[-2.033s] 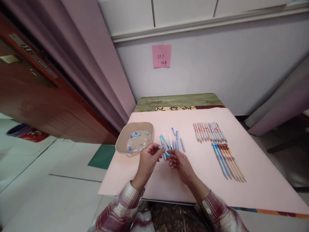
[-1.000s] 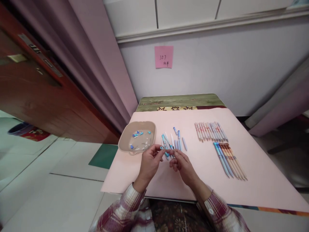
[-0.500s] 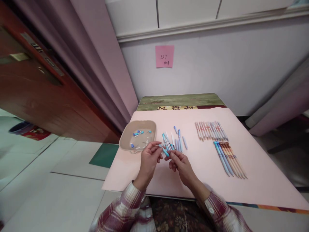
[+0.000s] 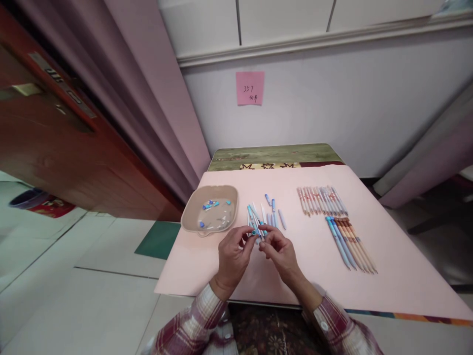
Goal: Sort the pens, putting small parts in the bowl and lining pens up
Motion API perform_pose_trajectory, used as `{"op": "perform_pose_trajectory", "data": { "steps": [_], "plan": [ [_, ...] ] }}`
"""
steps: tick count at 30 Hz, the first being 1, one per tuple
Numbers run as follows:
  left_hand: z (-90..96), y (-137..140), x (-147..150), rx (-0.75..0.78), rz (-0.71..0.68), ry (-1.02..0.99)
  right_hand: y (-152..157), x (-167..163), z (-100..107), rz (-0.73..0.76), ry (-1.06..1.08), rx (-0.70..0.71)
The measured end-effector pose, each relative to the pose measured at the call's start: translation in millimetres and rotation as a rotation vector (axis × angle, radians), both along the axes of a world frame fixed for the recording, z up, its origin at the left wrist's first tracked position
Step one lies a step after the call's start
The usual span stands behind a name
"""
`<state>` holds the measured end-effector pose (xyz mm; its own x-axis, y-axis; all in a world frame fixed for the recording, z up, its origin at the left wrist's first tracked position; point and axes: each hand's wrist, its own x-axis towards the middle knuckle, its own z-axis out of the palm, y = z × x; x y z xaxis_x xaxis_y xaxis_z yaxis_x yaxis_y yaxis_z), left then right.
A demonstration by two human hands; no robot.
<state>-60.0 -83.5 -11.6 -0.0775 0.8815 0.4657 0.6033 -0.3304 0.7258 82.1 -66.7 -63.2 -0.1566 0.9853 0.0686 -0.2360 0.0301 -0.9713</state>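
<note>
My left hand [image 4: 233, 249] pinches a blue pen barrel [image 4: 253, 232] between thumb and fingertips, its round end turned up toward me. Just to the right, my right hand [image 4: 280, 248] has its thumb and forefinger drawn together; what they hold, if anything, is too small to make out. Beyond my fingers lie loose pen parts [image 4: 254, 213], blue tubes and white refills, partly hidden by the hands. Several pale blue barrels [image 4: 282, 219] rest right of them, with two darker blue pieces [image 4: 273, 204] behind.
A beige basin [image 4: 189, 217] with small blue and clear parts stands at the table's left. On the right lie a row of printed pens [image 4: 321, 201] and a row of blue and brown pens [image 4: 349, 245]. Pink paper [image 4: 318, 291] covers the table, with the wall behind.
The blue barrel has turned from lying across both hands to pointing its end at me in the left hand. My right fingertips have come off it.
</note>
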Motion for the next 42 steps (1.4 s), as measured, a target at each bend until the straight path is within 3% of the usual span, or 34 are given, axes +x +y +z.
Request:
{"op": "perform_pose_trajectory", "data": {
  "steps": [4,8,16,19,21,24,26,31,42],
  "plan": [
    [-1.7,-3.1,0.2,0.064,-0.006,0.06,-1.4,0.8,-0.7,0.079,0.065,-0.044],
    [-3.2,-5.7,1.4,0.123,-0.036,0.095,-2.8,2.2,-1.1,0.104,0.042,0.023],
    [-5.8,-8.0,4.2,0.07,-0.048,0.034,-5.8,3.6,1.8,0.129,0.105,-0.004],
    [-4.0,-7.7,6.0,-0.026,-0.034,-0.102,-5.4,2.4,-0.2,0.115,0.205,-0.055],
    [-2.8,-6.2,7.3,-0.139,-0.029,-0.299,-4.8,1.5,-1.9,0.082,0.227,-0.079],
    [-2.6,-2.6,9.0,-0.306,-0.063,-0.622,-3.9,0.2,-4.0,0.106,0.181,-0.126],
    [-3.8,-0.4,9.9,-0.363,-0.093,-0.734,-3.7,-0.6,-5.1,0.122,0.142,-0.15],
    [-11.2,2.0,12.6,-0.412,-0.138,-0.86,-3.5,0.0,-7.3,0.029,0.121,-0.141],
    [-18.0,4.9,12.0,-0.463,-0.045,-1.017,-3.8,3.3,-10.3,-0.089,-0.03,-0.036]
  ]
}}
